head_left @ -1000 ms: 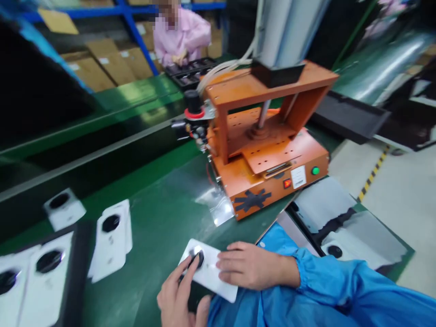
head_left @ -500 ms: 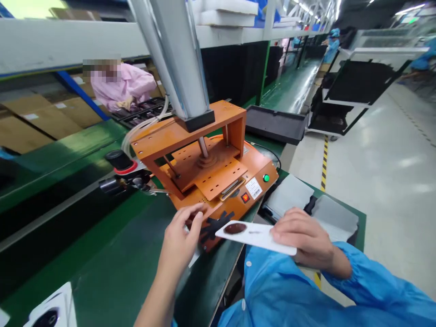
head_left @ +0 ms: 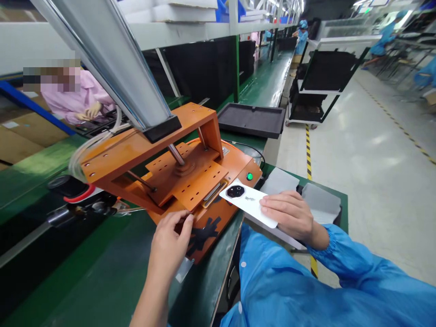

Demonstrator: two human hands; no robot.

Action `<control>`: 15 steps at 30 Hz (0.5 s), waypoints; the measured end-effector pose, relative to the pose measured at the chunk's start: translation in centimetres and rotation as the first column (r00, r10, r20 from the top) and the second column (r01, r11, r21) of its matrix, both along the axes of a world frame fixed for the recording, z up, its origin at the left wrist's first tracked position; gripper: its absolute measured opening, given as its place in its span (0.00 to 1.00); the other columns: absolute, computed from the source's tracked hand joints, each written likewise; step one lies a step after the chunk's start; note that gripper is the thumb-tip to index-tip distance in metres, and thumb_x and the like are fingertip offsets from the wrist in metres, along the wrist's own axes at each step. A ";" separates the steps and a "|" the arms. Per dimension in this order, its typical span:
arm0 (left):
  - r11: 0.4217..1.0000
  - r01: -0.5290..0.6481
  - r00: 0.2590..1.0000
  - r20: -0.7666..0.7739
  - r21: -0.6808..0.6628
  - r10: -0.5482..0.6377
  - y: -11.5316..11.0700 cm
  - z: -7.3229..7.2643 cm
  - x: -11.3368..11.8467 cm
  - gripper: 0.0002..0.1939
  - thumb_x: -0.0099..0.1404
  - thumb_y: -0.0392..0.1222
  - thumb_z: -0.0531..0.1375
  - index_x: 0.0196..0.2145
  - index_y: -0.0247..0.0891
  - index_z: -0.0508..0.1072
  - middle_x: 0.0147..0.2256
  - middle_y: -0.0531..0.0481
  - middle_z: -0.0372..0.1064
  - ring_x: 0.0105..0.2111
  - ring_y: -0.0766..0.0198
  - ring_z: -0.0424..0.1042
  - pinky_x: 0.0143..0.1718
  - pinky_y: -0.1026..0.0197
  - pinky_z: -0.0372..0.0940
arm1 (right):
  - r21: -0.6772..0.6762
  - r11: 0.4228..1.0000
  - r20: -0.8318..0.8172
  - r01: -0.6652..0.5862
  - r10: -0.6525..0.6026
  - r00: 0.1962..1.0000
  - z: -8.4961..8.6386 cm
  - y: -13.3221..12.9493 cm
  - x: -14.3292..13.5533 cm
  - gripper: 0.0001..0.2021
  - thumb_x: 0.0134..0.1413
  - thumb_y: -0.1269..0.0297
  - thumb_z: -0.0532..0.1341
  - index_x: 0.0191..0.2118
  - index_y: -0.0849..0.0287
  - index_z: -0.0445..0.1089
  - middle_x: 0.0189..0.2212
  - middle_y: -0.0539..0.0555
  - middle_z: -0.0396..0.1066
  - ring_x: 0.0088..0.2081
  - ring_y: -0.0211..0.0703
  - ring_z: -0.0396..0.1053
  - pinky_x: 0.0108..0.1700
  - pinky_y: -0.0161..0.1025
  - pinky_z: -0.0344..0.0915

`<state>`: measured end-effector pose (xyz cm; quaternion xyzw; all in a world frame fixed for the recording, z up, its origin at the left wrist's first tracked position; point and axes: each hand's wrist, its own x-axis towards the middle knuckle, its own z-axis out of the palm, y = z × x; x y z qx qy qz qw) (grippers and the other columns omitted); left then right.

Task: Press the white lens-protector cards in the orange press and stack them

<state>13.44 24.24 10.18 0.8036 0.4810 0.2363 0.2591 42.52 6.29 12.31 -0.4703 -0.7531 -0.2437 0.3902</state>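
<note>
Right grip (head_left: 289,217) pinches white panel (head_left: 252,207).
Panel extends from it toward ten o'clock; left grip (head_left: 168,238), loosely curled and empty, is beside the orange press (head_left: 200,181).

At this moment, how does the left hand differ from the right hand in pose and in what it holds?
The right hand grips a white panel; the left hand holds nothing that I can see and is beside the orange press. The right hand's fingers lie across the panel, while the left hand's thumb and fingers curl towards each other. A blue sleeve covers the right forearm, whereas the left forearm is mostly bare. Both hands are without gloves.
</note>
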 end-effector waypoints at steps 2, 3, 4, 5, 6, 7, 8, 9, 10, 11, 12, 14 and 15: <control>1.000 -0.026 1.000 -0.004 -0.008 0.026 -0.1 0.3 0.2 0.21 0.66 0.61 0.55 0.41 0.42 0.77 0.41 0.47 0.76 0.43 0.53 0.73 0.47 0.53 0.64 | 0.012 1.000 0.001 0.005 -0.005 1.000 -0.4 0.2 0.1 0.12 0.66 0.73 0.57 0.49 0.60 0.77 0.46 0.58 0.81 0.50 0.44 0.78 0.46 0.42 0.70; 0.999 -0.048 0.999 -0.009 -0.021 0.048 -0.2 0.7 0.4 0.21 0.66 0.60 0.56 0.40 0.42 0.77 0.40 0.47 0.76 0.41 0.54 0.73 0.45 0.54 0.64 | 0.018 1.000 0.006 0.010 -0.011 1.000 -0.5 0.3 0.2 0.12 0.67 0.73 0.57 0.48 0.60 0.77 0.46 0.58 0.81 0.50 0.44 0.78 0.46 0.42 0.70; 0.997 -0.072 0.997 -0.018 -0.041 0.071 -0.3 1.0 0.6 0.20 0.65 0.60 0.56 0.39 0.42 0.76 0.37 0.48 0.76 0.38 0.54 0.73 0.42 0.55 0.63 | 0.022 1.000 0.011 0.017 -0.018 1.000 -0.6 0.4 0.2 0.12 0.67 0.73 0.56 0.48 0.60 0.77 0.46 0.58 0.81 0.50 0.43 0.78 0.45 0.42 0.70; 0.993 -0.096 0.995 -0.026 -0.066 0.094 -0.3 1.5 0.9 0.19 0.65 0.60 0.57 0.38 0.42 0.76 0.34 0.49 0.75 0.35 0.56 0.72 0.39 0.56 0.62 | 0.022 0.999 0.014 0.027 -0.027 1.000 -0.7 0.4 0.3 0.13 0.67 0.73 0.56 0.48 0.60 0.77 0.46 0.58 0.81 0.50 0.43 0.78 0.46 0.42 0.70; 0.988 -0.120 0.993 -0.026 -0.094 0.118 -0.3 1.9 1.2 0.18 0.64 0.60 0.57 0.35 0.42 0.76 0.30 0.50 0.74 0.32 0.57 0.70 0.36 0.57 0.61 | 0.022 0.999 0.014 0.038 -0.038 0.999 -0.8 0.4 0.3 0.13 0.68 0.73 0.55 0.48 0.60 0.77 0.46 0.58 0.81 0.50 0.43 0.78 0.46 0.42 0.70; 0.981 -0.143 0.990 -0.003 -0.130 0.144 -0.3 2.3 1.6 0.18 0.63 0.59 0.58 0.32 0.42 0.75 0.27 0.51 0.72 0.29 0.58 0.68 0.33 0.58 0.59 | 0.019 0.999 0.012 0.049 -0.049 0.999 -0.9 0.4 0.4 0.13 0.68 0.73 0.55 0.48 0.60 0.77 0.46 0.57 0.81 0.51 0.43 0.78 0.46 0.42 0.70; 0.972 -0.162 0.984 0.043 -0.171 0.172 -0.2 2.6 2.0 0.17 0.61 0.59 0.60 0.30 0.42 0.74 0.25 0.51 0.70 0.27 0.59 0.67 0.31 0.59 0.57 | 0.017 0.998 0.010 0.060 -0.060 0.998 -1.0 0.4 0.4 0.13 0.68 0.73 0.55 0.49 0.59 0.77 0.46 0.57 0.81 0.51 0.43 0.78 0.47 0.42 0.70; 0.961 -0.177 0.974 0.105 -0.212 0.202 0.0 2.9 2.6 0.17 0.59 0.59 0.62 0.28 0.42 0.74 0.23 0.51 0.69 0.27 0.59 0.66 0.29 0.60 0.55 | 0.016 0.998 0.011 0.066 -0.066 0.998 -1.1 0.3 0.5 0.13 0.68 0.73 0.55 0.49 0.59 0.77 0.46 0.57 0.81 0.51 0.43 0.78 0.48 0.42 0.70; 0.950 -0.186 0.957 0.172 -0.251 0.233 0.3 2.9 3.2 0.17 0.56 0.58 0.64 0.27 0.41 0.74 0.23 0.50 0.69 0.27 0.59 0.66 0.28 0.60 0.54 | 0.015 0.997 0.014 0.070 -0.071 0.997 -1.2 0.4 0.5 0.13 0.69 0.72 0.56 0.49 0.59 0.77 0.46 0.57 0.81 0.52 0.43 0.77 0.48 0.42 0.70; 0.939 -0.189 0.936 0.236 -0.286 0.261 0.5 2.9 4.0 0.17 0.54 0.57 0.66 0.28 0.40 0.75 0.24 0.49 0.70 0.27 0.58 0.67 0.28 0.61 0.54 | 0.015 0.997 0.019 0.073 -0.073 0.997 -1.3 0.4 0.6 0.13 0.69 0.72 0.56 0.50 0.59 0.77 0.47 0.57 0.81 0.52 0.43 0.77 0.48 0.42 0.70; 0.930 -0.186 0.913 0.293 -0.317 0.283 0.9 2.8 4.9 0.17 0.53 0.57 0.67 0.29 0.39 0.75 0.25 0.48 0.71 0.27 0.58 0.67 0.27 0.61 0.54 | 0.019 0.997 0.023 0.073 -0.073 0.997 -1.5 0.6 0.6 0.13 0.69 0.72 0.56 0.50 0.58 0.77 0.47 0.57 0.81 0.53 0.44 0.77 0.48 0.42 0.70; 0.916 -0.168 0.867 0.387 -0.365 0.314 1.5 2.5 6.7 0.20 0.52 0.57 0.66 0.33 0.37 0.75 0.26 0.47 0.71 0.26 0.60 0.67 0.25 0.62 0.55 | 0.031 0.997 0.028 0.070 -0.071 0.997 -2.0 1.2 0.8 0.13 0.69 0.71 0.56 0.51 0.57 0.76 0.48 0.57 0.81 0.53 0.44 0.77 0.48 0.42 0.70; 0.908 -0.160 0.835 0.437 -0.387 0.334 1.7 2.5 7.6 0.21 0.52 0.57 0.65 0.36 0.37 0.74 0.27 0.48 0.71 0.25 0.62 0.67 0.24 0.63 0.54 | 0.041 0.997 0.025 0.066 -0.067 0.997 -2.4 1.8 0.8 0.14 0.69 0.71 0.56 0.52 0.57 0.76 0.48 0.56 0.81 0.53 0.44 0.77 0.48 0.42 0.70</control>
